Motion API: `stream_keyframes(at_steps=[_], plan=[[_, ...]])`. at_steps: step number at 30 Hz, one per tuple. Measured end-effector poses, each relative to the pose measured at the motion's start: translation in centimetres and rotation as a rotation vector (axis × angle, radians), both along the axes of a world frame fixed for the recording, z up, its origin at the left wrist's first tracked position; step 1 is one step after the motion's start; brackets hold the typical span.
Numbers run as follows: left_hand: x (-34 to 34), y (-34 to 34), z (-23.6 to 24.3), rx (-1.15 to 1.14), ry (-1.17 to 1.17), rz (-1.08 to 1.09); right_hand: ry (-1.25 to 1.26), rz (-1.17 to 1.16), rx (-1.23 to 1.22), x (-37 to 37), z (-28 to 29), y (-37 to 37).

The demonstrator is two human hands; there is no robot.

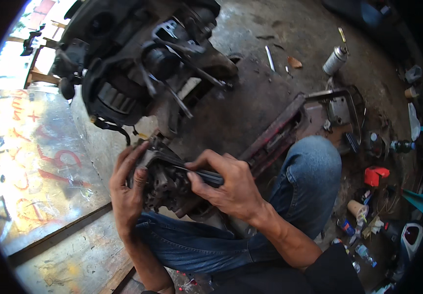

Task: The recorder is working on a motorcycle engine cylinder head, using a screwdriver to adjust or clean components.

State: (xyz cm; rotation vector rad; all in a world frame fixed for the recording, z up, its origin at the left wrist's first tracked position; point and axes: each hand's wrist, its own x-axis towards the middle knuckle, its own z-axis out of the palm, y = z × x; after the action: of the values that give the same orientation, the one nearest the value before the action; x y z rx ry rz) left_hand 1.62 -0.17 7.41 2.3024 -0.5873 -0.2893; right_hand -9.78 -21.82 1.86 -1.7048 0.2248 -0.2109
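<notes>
A dark, greasy metal engine part (pixel 165 183) sits in front of my bent knees, low in the middle of the view. My left hand (pixel 129 183) grips it from the left, the fingers over its upper edge and the thumb along its near side. In my right hand (pixel 231 181) is a slim black-handled tool (pixel 210 176), pinched between thumb and fingers. Its thin shaft points left across the top of the part; the tip is hard to make out. Just beyond stands a large dirty engine (pixel 118 93), with metal rods sticking out toward me.
A red metal frame (pixel 275 130) lies on the right beyond my knee. A spray can (pixel 335 61) stands on the stained floor farther off. Bottles, a red piece (pixel 376 175), a cup (pixel 357 208) and litter are scattered at right. A marked metal sheet (pixel 50 161) lies at left.
</notes>
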Motion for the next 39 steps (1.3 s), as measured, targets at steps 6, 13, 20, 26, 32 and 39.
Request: stream_keyframes(at_steps=[6,13,20,26,32,39], plan=[[-0.1,-0.5,-1.3,-0.033,-0.020,0.001,-0.055,-0.083,0.056,-0.9,-0.8,0.5],[-0.6,-0.4,-0.7,0.005,-0.038,0.024,-0.080,-0.079,-0.134,-1.6,-0.4,0.7],[-0.6,-0.2,-1.1,0.017,-0.101,-0.001,-0.026,-0.070,-0.098,-1.4,-0.9,0.9],[-0.7,-0.2,-1.2,-0.023,-0.090,-0.011,-0.048,-0.094,-0.215,-2.0,-1.6,0.8],[-0.5,0.1,-0.7,-0.007,-0.077,-0.012,-0.055,-0.090,-0.263,-1.6,-1.1,1.2],[-0.8,-0.2,-0.7,0.024,-0.085,0.002,-0.251,-0.053,-0.435,-1.9,-1.4,1.4]])
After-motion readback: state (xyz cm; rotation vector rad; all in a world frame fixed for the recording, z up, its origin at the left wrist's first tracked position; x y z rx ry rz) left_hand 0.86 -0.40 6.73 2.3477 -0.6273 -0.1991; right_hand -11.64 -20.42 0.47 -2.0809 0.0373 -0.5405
